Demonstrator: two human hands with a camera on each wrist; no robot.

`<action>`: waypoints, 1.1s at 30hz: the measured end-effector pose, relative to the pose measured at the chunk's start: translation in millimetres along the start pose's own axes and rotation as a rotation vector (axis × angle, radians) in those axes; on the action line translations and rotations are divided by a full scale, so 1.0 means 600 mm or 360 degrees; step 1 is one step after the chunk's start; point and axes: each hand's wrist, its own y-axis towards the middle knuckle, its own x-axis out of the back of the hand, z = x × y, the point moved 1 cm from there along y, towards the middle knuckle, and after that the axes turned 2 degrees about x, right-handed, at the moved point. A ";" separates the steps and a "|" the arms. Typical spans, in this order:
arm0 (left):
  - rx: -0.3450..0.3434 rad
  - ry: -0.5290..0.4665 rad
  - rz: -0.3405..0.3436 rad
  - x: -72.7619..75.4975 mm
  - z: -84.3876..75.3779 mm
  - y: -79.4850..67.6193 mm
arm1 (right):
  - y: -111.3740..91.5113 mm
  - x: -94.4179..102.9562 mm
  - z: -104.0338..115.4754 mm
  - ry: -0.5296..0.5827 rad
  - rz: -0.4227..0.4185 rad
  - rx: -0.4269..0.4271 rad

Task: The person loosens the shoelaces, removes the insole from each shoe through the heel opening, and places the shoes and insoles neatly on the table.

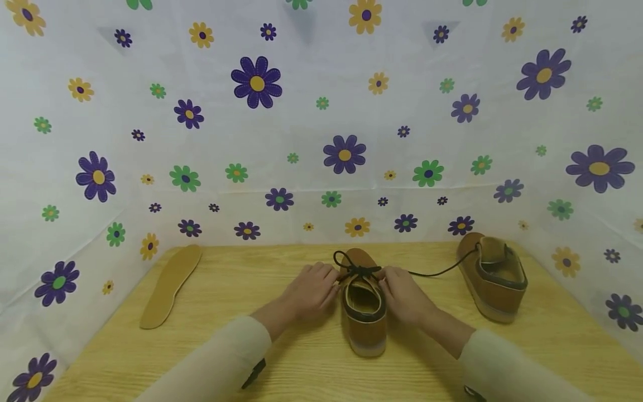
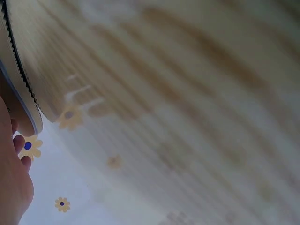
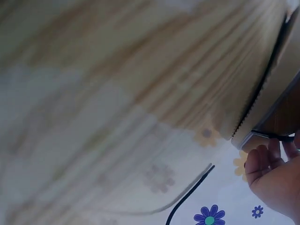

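A brown shoe [image 1: 368, 338] with a dark collar stands on the table, toe pointing away from me. Its black shoelace [image 1: 363, 272] is tied in a bow over the tongue, one loop rising at the upper left. From the left, my left hand [image 1: 311, 293] pinches the lace beside the bow; its fingertips are partly hidden. On the other side my right hand [image 1: 407, 296] pinches the lace, and in the right wrist view the black lace runs into those fingers [image 3: 265, 159]. In the left wrist view my curled fingers [image 2: 18, 143] are close against the shoe's side.
A second brown shoe [image 1: 502, 293] stands at the right, its loose black lace [image 1: 436, 274] trailing left across the table [image 1: 241, 268]. A tan insole [image 1: 169, 287] lies at the left. Flower-printed white sheeting [image 1: 301, 128] encloses the back and sides.
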 end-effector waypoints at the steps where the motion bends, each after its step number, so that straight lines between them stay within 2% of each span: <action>1: -0.0006 0.0007 -0.0005 0.000 -0.002 0.001 | -0.001 0.000 0.000 -0.0022 0.0016 0.0030; 7: -0.0060 0.0026 -0.0106 -0.001 -0.007 0.003 | -0.001 0.002 -0.001 -0.0060 0.0121 0.0123; 11: -0.0096 0.0094 -0.0157 0.002 -0.007 0.000 | 0.003 -0.001 -0.010 -0.0070 0.0182 0.0174; 16: -0.0105 0.0177 -0.0172 0.005 -0.004 0.000 | 0.006 -0.004 -0.024 -0.0175 0.0115 0.0253; 19: -0.0113 0.0160 -0.0174 0.004 -0.001 0.001 | 0.007 -0.001 -0.029 -0.0177 0.0081 0.0282; 26: -0.0043 0.0123 -0.0187 -0.001 0.010 0.008 | 0.011 0.016 -0.036 -0.0212 -0.0057 0.0326; 33: -0.0089 0.0118 -0.0172 -0.008 0.003 0.002 | 0.001 0.016 -0.047 -0.0314 -0.0011 0.0328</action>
